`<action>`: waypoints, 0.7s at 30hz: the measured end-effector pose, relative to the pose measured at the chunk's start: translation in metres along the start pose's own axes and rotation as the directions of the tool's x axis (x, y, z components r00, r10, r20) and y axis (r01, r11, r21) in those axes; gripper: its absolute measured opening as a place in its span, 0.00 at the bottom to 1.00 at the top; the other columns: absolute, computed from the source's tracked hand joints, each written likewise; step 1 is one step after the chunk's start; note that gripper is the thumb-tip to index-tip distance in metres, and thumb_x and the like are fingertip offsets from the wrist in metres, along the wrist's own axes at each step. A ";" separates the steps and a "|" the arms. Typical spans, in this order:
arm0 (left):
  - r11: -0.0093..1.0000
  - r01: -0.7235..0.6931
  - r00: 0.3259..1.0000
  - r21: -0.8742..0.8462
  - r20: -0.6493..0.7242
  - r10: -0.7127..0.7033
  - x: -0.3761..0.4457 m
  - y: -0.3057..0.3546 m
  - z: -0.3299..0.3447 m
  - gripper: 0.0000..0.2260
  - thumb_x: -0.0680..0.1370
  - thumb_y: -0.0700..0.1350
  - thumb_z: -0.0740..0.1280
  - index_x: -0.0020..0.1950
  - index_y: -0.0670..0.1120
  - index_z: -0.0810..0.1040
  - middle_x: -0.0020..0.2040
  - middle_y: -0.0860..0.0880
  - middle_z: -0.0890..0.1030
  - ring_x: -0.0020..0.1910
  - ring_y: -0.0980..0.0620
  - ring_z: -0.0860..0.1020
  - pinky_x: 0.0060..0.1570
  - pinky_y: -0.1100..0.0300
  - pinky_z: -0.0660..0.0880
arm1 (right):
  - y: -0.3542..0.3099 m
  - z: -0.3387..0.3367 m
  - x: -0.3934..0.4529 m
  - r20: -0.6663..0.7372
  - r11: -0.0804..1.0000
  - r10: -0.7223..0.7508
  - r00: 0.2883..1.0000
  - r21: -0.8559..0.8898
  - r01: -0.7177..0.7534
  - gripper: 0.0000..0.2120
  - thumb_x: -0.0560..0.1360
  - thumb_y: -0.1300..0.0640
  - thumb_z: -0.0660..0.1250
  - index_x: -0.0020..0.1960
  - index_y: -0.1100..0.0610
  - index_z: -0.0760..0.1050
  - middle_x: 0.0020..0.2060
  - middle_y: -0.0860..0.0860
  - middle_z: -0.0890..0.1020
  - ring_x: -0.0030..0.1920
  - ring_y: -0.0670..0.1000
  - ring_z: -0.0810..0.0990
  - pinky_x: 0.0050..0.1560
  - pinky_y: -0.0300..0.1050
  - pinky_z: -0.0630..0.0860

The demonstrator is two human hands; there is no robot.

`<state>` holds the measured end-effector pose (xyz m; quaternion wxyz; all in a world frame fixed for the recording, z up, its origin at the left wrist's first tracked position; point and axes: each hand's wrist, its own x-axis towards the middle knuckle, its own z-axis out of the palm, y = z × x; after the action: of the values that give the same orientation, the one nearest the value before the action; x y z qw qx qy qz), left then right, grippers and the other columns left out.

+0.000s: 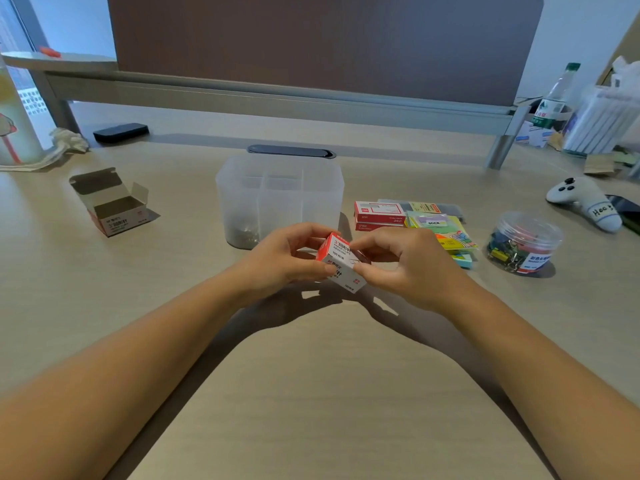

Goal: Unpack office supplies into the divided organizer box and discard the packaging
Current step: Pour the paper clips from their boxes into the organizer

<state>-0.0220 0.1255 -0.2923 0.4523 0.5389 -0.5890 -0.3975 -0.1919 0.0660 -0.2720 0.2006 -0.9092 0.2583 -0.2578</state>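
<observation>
We held a small box (341, 261) between our hands just before the organizer (280, 199). An opened box (116, 211) lay to its left; stacked boxes (379, 216), sticky notes (441, 230) and a clip jar (523, 242) lay right.

A pale wood-grain desk (311, 393) filled the lower view, its surface evenly lit, with soft shadows falling toward the near edge. Along the far edge ran a grey metal rail (277, 98) on angled legs, carrying a dark brown partition panel (311, 39). A dark oval cable grommet (291, 151) sat in the tabletop near that far edge. At the far left corner a window (20, 46) let in bluish daylight. A light wall (581, 36) showed beyond the panel's right end.
</observation>
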 end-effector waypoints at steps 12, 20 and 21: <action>0.998 -0.026 1.000 0.051 -0.006 0.027 0.001 0.000 -0.002 0.12 0.70 0.37 0.69 0.47 0.52 0.73 0.47 0.51 0.78 0.52 0.48 0.78 0.48 0.58 0.79 | -0.003 0.003 0.003 0.003 0.987 -0.113 0.994 -0.113 0.112 0.13 0.72 0.60 0.65 0.56 0.60 0.76 0.53 0.58 0.82 0.51 0.51 0.80 0.40 0.40 0.80; 0.998 -0.005 1.000 -0.059 0.007 0.005 0.001 0.000 -0.004 0.15 0.69 0.34 0.68 0.47 0.53 0.72 0.49 0.49 0.78 0.54 0.46 0.78 0.50 0.53 0.79 | -0.001 -0.001 0.007 -0.084 0.984 0.064 0.994 0.170 -0.049 0.07 0.74 0.63 0.61 0.51 0.59 0.75 0.47 0.55 0.81 0.47 0.50 0.78 0.39 0.43 0.80; 0.995 0.003 1.000 -0.104 0.007 -0.003 0.001 0.000 -0.004 0.17 0.69 0.33 0.68 0.48 0.53 0.71 0.50 0.47 0.77 0.53 0.45 0.78 0.50 0.52 0.79 | -0.001 0.000 0.007 -0.119 0.975 0.086 0.989 0.216 -0.059 0.06 0.74 0.63 0.61 0.49 0.58 0.74 0.44 0.53 0.80 0.47 0.51 0.79 0.39 0.46 0.80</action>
<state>-0.0184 0.1249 -0.2909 0.4772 0.5142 -0.5683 -0.4300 -0.1861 0.0629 -0.2688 0.2888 -0.8542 0.2748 -0.3338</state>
